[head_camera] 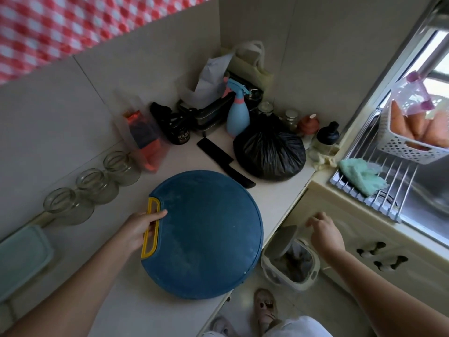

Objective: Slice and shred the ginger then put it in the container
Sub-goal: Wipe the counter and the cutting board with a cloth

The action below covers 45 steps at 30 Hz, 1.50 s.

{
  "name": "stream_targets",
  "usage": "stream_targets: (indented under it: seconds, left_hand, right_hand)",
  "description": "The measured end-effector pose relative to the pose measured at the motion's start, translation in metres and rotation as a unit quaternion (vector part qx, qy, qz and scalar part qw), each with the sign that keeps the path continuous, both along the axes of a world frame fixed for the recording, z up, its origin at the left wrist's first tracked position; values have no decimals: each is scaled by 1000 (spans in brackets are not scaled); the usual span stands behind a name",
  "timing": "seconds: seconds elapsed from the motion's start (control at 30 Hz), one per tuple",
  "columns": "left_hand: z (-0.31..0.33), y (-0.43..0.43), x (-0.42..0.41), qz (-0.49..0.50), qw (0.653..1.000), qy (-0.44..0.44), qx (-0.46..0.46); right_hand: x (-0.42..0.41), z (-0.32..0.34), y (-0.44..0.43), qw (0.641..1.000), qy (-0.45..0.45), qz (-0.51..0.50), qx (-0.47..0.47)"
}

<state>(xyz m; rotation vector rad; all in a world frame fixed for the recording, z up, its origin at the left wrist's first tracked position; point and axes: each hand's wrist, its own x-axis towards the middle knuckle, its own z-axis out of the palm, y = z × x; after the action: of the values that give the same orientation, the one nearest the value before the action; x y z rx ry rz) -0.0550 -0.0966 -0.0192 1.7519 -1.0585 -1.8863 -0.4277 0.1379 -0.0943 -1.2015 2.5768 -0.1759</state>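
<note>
A white L-shaped countertop [274,198] runs into a corner of pale tiled wall, with red-and-white checked cloth [60,27] hanging above. On it lies a round dark-blue plastic cutting board [209,239]. The left hand [139,229] grasps its yellow handle [150,229]. The right hand [325,233] hangs off the counter's edge above a small cream pedal bin [291,263] with its lid up. Its fingers droop loosely and nothing shows in them.

A black knife [226,162] lies between the board and a tied black plastic bag [269,149]. Three clear glass jars [97,186] line the left wall, and a pale green lidded plastic container [21,256] sits nearer. Where the ginger is, I cannot tell. To the right, a wire rack [379,188] spans the steel sink.
</note>
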Motion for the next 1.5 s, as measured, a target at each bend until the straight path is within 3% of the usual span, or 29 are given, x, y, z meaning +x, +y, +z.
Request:
stream_targets:
  seconds: [0.13, 0.47, 0.7, 0.97, 1.27, 1.37, 1.5]
  left_hand:
    - [7, 4, -3, -20, 999, 19, 44]
    - [23, 10, -20, -33, 991, 113, 69]
    - [39, 15, -41, 19, 989, 135, 53]
    - [36, 19, -39, 90, 985, 133, 65]
    - [38, 27, -44, 158, 977, 135, 44]
    - [45, 28, -31, 182, 975, 128, 16]
    - [57, 32, -4, 217, 970, 109, -16]
  right_hand:
    - [7, 22, -12, 998, -36, 12, -53]
    - [-32, 69, -27, 977, 17, -89, -194]
    - [-102, 60, -34, 980, -9, -149, -134]
    - [-121, 48, -43, 979, -39, -175, -98]
    - [-151, 50, -32, 977, 20, -207, -42]
    - [-132, 78, -39, 970, 20, -199, -138]
    - [-70, 108, -49, 948, -24, -95, -302]
